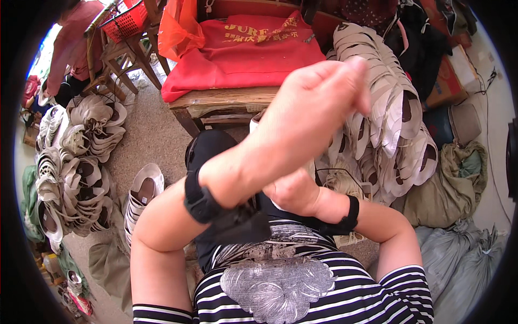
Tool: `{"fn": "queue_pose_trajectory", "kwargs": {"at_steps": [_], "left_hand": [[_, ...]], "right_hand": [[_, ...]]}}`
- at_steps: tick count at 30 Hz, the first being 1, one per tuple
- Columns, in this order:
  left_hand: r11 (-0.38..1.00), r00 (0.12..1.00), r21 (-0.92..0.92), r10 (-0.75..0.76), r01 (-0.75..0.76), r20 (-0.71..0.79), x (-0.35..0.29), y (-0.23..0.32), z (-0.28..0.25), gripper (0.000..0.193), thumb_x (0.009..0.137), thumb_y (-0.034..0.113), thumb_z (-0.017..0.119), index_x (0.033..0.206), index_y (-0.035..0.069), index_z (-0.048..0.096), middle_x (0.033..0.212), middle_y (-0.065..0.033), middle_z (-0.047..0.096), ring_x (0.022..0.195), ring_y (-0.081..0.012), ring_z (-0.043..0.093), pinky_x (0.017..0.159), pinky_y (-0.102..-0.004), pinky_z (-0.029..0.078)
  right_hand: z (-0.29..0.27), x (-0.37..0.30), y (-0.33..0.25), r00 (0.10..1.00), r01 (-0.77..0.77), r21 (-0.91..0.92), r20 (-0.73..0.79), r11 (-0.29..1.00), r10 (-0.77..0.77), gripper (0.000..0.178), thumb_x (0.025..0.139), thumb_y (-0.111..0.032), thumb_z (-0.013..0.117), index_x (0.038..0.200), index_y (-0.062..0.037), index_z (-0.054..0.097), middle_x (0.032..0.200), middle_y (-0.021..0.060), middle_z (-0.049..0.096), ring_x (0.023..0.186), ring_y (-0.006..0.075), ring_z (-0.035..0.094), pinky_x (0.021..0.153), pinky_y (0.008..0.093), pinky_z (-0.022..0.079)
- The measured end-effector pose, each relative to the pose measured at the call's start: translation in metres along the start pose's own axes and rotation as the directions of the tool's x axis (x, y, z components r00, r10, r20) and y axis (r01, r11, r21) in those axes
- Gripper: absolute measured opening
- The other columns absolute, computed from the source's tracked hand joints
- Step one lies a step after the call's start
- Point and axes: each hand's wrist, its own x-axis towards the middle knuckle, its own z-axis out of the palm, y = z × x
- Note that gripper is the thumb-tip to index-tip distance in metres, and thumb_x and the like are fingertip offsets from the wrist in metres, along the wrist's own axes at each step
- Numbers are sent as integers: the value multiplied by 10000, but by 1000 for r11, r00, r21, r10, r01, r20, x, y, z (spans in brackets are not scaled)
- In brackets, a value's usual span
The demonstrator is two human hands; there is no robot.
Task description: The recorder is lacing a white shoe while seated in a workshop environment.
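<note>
My left hand [329, 92] is raised high and reaches across to the right, close to the camera. Its thumb and fingers are pinched together, and anything between them is too small to make out. Lower, above my lap, my right hand [294, 191] is closed on what looks like a pale shoe upper [254, 125]. My left forearm and hand hide most of that piece; only bits of its white edge show. Each wrist wears a black strap. Just beyond the right hand hangs a thick stack of pale shoe uppers [391, 102].
A wooden bench with a red cloth [237, 59] and an orange plastic bag [178, 32] stands ahead. Piles of shoe uppers [81, 167] lie on the left floor, with a smaller stack [144, 191] nearer. Sacks [458, 254] sit at right. A person [78, 43] is far left.
</note>
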Motion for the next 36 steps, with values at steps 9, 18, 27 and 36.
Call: {"fn": "queue_pose_trajectory", "kwargs": {"at_steps": [9, 18, 27, 36], "left_hand": [[995, 992, -21, 96, -98, -82, -19, -19, -26, 342, 1075, 285, 441, 960, 28, 635, 812, 32, 567, 681, -27, 430, 607, -182, 361], [997, 997, -70, 30, -34, -65, -17, -32, -22, 350, 1070, 308, 454, 953, 30, 632, 775, 38, 522, 676, -31, 417, 605, -180, 350], [1000, 997, -31, -3, 1, -73, -13, -42, -28, 353, 1067, 316, 458, 931, 43, 638, 749, 59, 482, 674, -30, 394, 605, -181, 342], [999, 993, -26, 17, -20, -115, 4, -46, -30, 350, 1059, 335, 473, 926, 56, 638, 753, 65, 497, 680, -24, 411, 607, -180, 351]], "right_hand": [[-34, -23, 12, 956, -291, 231, 41, 929, 289, 258, 813, -104, 701, 1039, -22, 606, 923, 131, 613, 830, 310, 627, 728, 412, 518], [-14, 3, 19, 890, -420, 26, 205, 907, 407, 239, 821, -213, 688, 947, -49, 570, 855, 126, 617, 729, 277, 658, 617, 392, 528], [-28, 2, 2, 846, -366, -68, 390, 928, 363, 172, 781, -153, 647, 901, -43, 591, 761, 95, 593, 659, 240, 657, 555, 383, 524], [-7, 5, 12, 970, -167, -376, 104, 911, 220, 154, 798, -152, 599, 911, -47, 585, 837, 59, 537, 701, 171, 562, 575, 309, 436]]}}
